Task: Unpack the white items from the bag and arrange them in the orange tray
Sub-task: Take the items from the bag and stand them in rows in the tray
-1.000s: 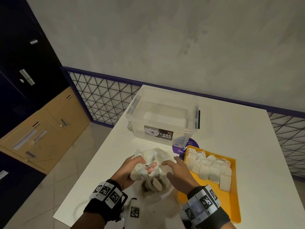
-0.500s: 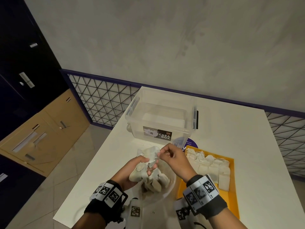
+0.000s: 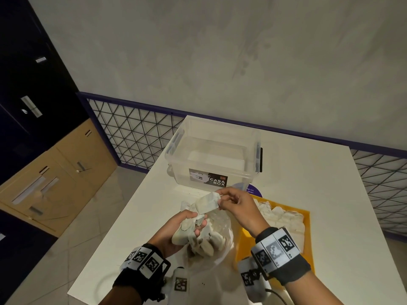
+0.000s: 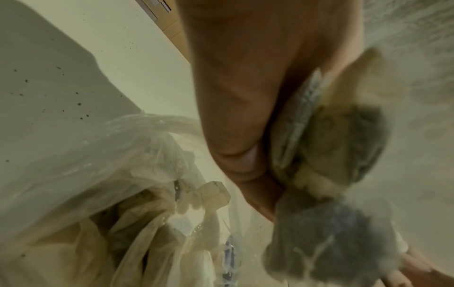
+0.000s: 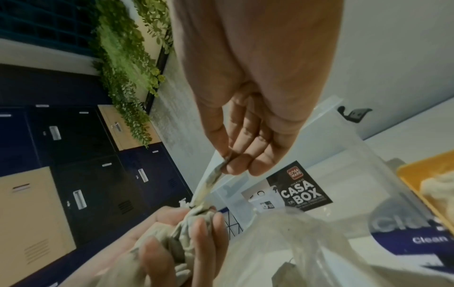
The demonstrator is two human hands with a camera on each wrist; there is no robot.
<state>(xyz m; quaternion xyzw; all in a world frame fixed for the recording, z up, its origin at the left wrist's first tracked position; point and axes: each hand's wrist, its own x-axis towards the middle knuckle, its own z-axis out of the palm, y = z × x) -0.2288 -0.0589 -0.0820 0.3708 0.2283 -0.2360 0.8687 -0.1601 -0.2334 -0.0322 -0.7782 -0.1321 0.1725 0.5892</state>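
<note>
The right hand (image 3: 236,203) pinches 1 white item (image 3: 207,203) above the clear bag (image 3: 217,236), while the left hand (image 3: 176,232) grips a bunch of others; more fill the orange tray (image 3: 307,243) just right.

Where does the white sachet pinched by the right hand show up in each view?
Head: the flat white paper sachet is centre frame, just below the clear plastic storage box.
Left wrist: cannot tell; blurred pale items only.
Right wrist: edge-on strip under the right hand fingers.
Shared landmark: the box's CASA BOX label.
</note>
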